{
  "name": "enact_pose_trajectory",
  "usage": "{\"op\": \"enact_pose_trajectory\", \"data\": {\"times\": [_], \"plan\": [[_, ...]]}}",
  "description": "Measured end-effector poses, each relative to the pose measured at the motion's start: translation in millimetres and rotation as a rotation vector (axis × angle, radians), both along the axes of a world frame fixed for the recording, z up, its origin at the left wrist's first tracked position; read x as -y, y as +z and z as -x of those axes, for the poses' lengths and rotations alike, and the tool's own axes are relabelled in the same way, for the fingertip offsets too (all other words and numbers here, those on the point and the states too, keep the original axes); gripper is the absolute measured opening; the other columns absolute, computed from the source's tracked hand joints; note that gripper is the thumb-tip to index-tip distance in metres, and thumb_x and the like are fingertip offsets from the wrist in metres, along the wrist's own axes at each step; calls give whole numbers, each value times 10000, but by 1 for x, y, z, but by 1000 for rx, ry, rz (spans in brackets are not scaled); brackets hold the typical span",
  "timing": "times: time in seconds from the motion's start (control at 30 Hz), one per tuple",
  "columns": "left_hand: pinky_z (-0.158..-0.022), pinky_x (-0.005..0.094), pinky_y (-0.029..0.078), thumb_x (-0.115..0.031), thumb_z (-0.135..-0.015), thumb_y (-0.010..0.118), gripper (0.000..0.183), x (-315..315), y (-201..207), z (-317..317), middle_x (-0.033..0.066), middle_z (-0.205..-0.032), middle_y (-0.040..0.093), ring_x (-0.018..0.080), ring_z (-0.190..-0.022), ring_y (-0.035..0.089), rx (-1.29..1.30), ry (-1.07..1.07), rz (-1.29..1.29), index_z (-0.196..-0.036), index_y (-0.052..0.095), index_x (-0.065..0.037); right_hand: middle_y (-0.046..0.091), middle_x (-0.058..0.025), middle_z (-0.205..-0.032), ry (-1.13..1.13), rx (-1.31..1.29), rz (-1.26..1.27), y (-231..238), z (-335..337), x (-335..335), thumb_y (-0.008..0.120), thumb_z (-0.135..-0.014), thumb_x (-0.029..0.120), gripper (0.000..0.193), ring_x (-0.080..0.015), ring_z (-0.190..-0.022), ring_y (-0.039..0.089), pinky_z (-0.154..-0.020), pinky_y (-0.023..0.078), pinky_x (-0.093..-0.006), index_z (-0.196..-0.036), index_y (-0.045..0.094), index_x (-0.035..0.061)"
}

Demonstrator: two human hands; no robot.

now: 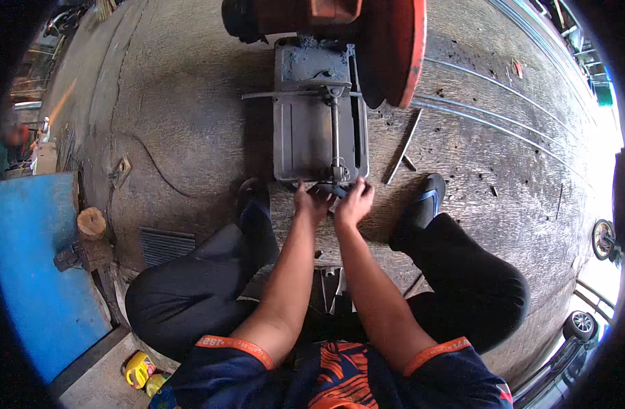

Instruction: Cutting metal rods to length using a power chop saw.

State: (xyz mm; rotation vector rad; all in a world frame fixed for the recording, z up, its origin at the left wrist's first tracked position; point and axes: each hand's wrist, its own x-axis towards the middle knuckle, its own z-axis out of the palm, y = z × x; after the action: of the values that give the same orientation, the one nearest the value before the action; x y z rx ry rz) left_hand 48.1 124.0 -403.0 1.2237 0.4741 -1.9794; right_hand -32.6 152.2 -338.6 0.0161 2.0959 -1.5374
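A cut-off saw stands on the floor in front of me, with a grey metal base and a red blade guard raised above its far right side. A clamp screw runs lengthwise over the base. Across the base, by the far clamp jaw, lies a thin metal bar that sticks out to the left. At the base's near end, my left hand and my right hand are closed round the dark clamp handle, one on each side. My fingers partly hide the handle.
Long metal rods lie on the floor to the right, with a short metal bar closer to the saw. A cable and a ribbed grate lie left. Beyond are a blue panel and a round wood block.
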Motion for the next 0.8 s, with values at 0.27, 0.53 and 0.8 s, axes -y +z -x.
{"op": "enact_pose_trajectory", "data": {"times": [0.27, 0.53, 0.8], "plan": [[-902, 471, 423, -311, -961, 329, 370, -16, -16, 17, 145, -930, 589, 299, -930, 553, 10, 162, -51, -963, 539, -6, 612, -295, -899, 172, -145, -371, 12, 22, 18, 488, -906, 283, 374, -449, -865, 593, -764, 443, -483, -1105, 472, -33], [-876, 444, 437, -257, -941, 308, 315, 3, -17, 16, 151, -904, 563, 278, -892, 543, -216, 348, -307, -995, 517, -27, 615, -261, -858, 353, -326, -292, 12, 36, 36, 466, -920, 297, 294, -454, -773, 589, -691, 447, -507, -971, 492, 8], [-792, 409, 484, -189, -929, 345, 233, 6, 17, 35, 105, -859, 575, 243, -766, 561, 84, 337, -187, -941, 542, -65, 603, -306, -861, 133, -250, -366, -11, 41, 30, 448, -935, 273, 276, -490, -828, 575, -709, 434, -527, -964, 493, 2]]}}
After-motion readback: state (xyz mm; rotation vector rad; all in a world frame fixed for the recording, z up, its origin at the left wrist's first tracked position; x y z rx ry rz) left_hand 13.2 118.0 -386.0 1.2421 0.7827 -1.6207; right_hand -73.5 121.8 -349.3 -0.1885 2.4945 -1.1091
